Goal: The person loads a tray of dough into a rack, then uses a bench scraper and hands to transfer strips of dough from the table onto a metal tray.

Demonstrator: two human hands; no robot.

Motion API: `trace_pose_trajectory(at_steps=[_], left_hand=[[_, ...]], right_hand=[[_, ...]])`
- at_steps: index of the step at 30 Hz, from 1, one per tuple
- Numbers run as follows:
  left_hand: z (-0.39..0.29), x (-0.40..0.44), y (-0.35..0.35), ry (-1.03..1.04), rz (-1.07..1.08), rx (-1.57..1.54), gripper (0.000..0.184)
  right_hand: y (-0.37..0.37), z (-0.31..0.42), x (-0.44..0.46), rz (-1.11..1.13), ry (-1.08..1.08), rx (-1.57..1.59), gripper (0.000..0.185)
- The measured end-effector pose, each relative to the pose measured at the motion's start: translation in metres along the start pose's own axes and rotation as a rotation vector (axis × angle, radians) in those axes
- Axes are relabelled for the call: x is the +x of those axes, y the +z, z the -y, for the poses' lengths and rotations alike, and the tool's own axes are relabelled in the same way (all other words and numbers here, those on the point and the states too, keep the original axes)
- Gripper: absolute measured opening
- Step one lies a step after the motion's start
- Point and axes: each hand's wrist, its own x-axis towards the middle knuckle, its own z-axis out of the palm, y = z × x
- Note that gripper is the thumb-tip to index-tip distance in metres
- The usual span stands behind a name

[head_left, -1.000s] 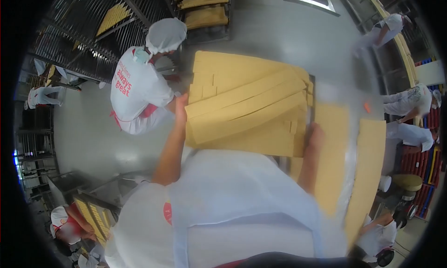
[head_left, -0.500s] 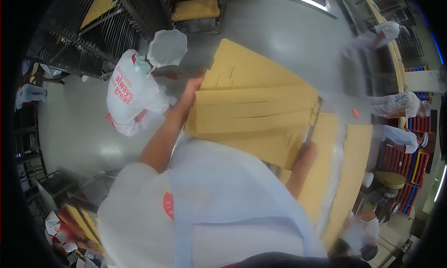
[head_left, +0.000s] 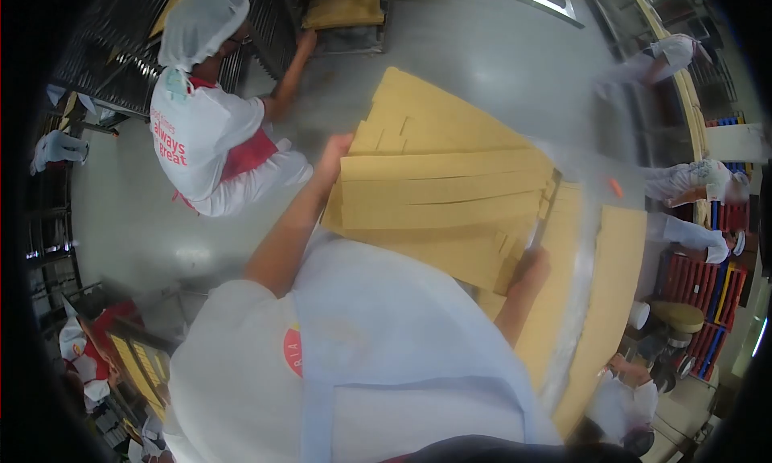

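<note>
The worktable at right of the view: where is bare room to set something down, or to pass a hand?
The worktable is bare past the far ends of the flat yellow sheets, around the orange piece. A narrow bare strip runs between them. Crowded: where they lie, beside the held stack.

Floor point(head_left: 482, 77): glossy grey
Upper-left rack point(head_left: 104, 67): dark metal, slatted
Right shelving point(head_left: 689, 282): red, blue, yellow
Light strip point(head_left: 759, 337): white, far right

A co-worker's shirt point(head_left: 189, 129) reads "always" and "great"; a red badge point(head_left: 293, 350) on the wearer's top point(head_left: 229, 358) shows "RIA".
</note>
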Motion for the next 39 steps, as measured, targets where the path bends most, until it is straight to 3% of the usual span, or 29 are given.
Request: trace_pose_trajectory(at_steps=[3,8,11,15,20,23,27,29,32,33,36,39], left_hand=[[0.012,-0.007,-0.008,-0.021,-0.069,-0.010,0.062],[0.015,-0.014,-0.027,0.057,-0.050,-0.062,0.062],[0.009,-0.010,-0.030,0.070,-0.080,-0.108,0.061],[0.004,0.018,-0.027,0.117,-0.043,-0.149,0.059],[-0.071,0.076,-0.068,0.144,-0.159,-0.142,0.061],[-0.101,0.124,-0.122,0.174,-0.216,-0.166,0.064],[-0.131,0.181,-0.178,0.164,-0.132,-0.149,0.067],[-0.166,0.202,-0.179,0.150,-0.163,-0.093,0.062],[-0.199,0.250,-0.198,0.057,-0.285,-0.054,0.061],[-0.208,0.265,-0.211,0.010,-0.344,-0.049,0.062],[-0.211,0.297,-0.213,0.016,-0.358,-0.216,0.067],[-0.214,0.339,-0.232,0.084,-0.476,-0.190,0.066]], right_hand=[[-0.003,0.000,0.015,0.014,0.026,0.011,0.026],[0.016,0.007,0.031,0.143,0.055,0.010,0.024],[0.054,0.029,0.040,0.089,0.061,-0.094,0.025],[0.079,0.038,0.080,0.154,-0.043,-0.122,0.026],[0.207,0.045,0.096,0.109,-0.130,-0.171,0.029],[0.288,0.074,0.091,0.129,0.048,-0.191,0.029],[0.352,0.051,0.142,0.202,0.029,-0.180,0.029],[0.399,0.039,0.169,0.306,0.025,-0.180,0.029],[0.496,0.049,0.183,0.260,0.080,-0.165,0.030],[0.530,0.041,0.199,0.237,0.161,-0.152,0.032],[0.575,-0.002,0.266,0.360,0.059,-0.249,0.033],[0.639,-0.038,0.313,0.501,0.023,-0.323,0.034]])
